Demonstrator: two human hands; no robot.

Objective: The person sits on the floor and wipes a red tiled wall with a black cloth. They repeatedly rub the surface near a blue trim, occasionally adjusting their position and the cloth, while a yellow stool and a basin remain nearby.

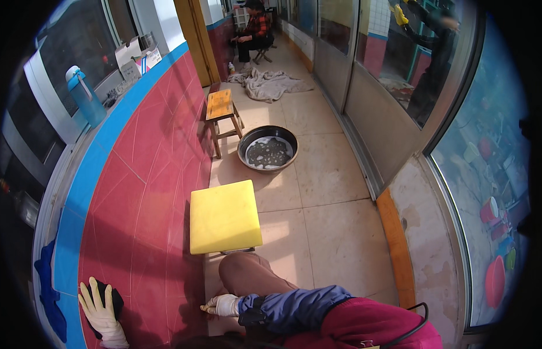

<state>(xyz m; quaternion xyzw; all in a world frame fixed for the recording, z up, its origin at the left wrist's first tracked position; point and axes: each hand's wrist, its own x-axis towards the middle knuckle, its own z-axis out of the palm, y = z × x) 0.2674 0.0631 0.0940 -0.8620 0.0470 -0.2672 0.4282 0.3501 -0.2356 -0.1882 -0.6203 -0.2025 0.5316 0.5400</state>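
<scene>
My left hand (96,309), in a cream rubber glove, lies with spread fingers on a black cloth (117,302) and presses it against the red tiled wall (153,209). My right hand (221,304), also gloved, reaches low near the foot of the wall. Its fingers point left, and what lies under them is hard to see. Just ahead of my bent knee (249,272) stands a stool with a yellow square seat (225,218). A blue cloth (52,290) hangs over the window ledge beside my left hand.
A black basin (268,150) of sudsy water sits on the floor by a wooden stool (221,107). Farther off lies a crumpled grey cloth (271,83), near a seated person (253,32). A blue bottle (85,98) and an open carton (131,59) stand on the ledge (122,114). Glazed doors (380,135) line the right.
</scene>
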